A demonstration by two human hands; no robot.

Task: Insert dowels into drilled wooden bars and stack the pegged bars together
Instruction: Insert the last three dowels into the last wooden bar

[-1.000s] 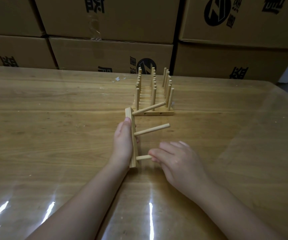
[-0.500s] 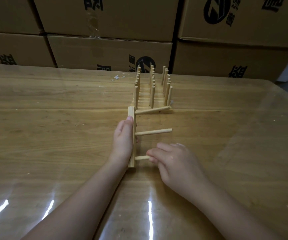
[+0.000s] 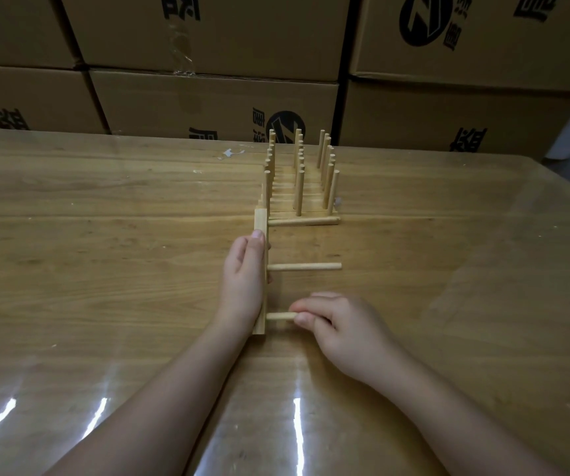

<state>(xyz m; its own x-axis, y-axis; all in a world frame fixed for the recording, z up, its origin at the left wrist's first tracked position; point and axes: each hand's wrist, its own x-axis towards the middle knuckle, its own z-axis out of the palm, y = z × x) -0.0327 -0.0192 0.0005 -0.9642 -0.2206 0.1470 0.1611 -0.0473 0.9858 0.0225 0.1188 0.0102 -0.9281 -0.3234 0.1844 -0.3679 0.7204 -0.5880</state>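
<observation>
1. The bar stands on its long edge on the tabletop, near the middle, running from 6 o'clock to 12 o'clock.
2. Three dowels stick out of the bar's side toward 3 o'clock: the far dowel, the middle dowel and the near dowel.
3. The left grip holds the bar from its 9 o'clock side. The fingers lie straight along the wood, and what looks like the thumb peeks out on the 3 o'clock face, so the bar is pinched between them.
4. The right grip pinches the near dowel between thumb and curled fingers. Only a short length of this dowel shows between the fingertips and the bar.
5. The far dowel lies just in front of the stack of pegged bars. The stack sits at 12 o'clock from the held bar, with its pegs upright in three rows.
6. Cardboard boxes with black print line the tabletop's 12 o'clock edge.
7. A clear glossy sheet covers the tabletop and shows bright streaks of light toward 6 o'clock.
</observation>
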